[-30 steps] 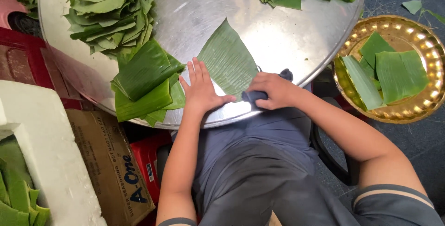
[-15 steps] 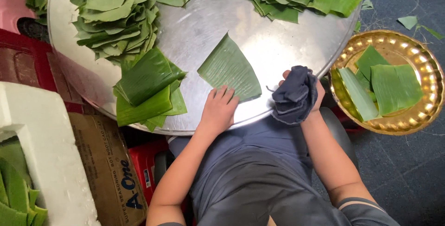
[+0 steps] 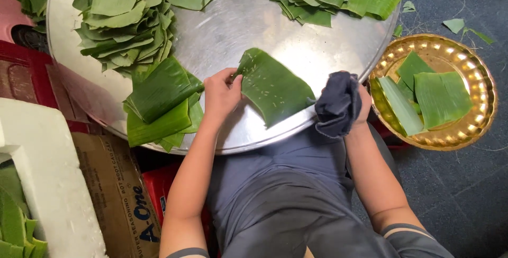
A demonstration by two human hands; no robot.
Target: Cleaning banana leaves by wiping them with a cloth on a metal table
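Green leaf, dark blue cloth, silver tray, gold dish

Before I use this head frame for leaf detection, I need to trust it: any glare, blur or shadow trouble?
Head view: the round metal tray shows soft bright glare near its middle; the gold dish glints along its rim. The leaf piece under the left hand is sharp, with small specks visible. The dark cloth in the right hand loses fold detail. Straight edges bow slightly at the frame's borders.
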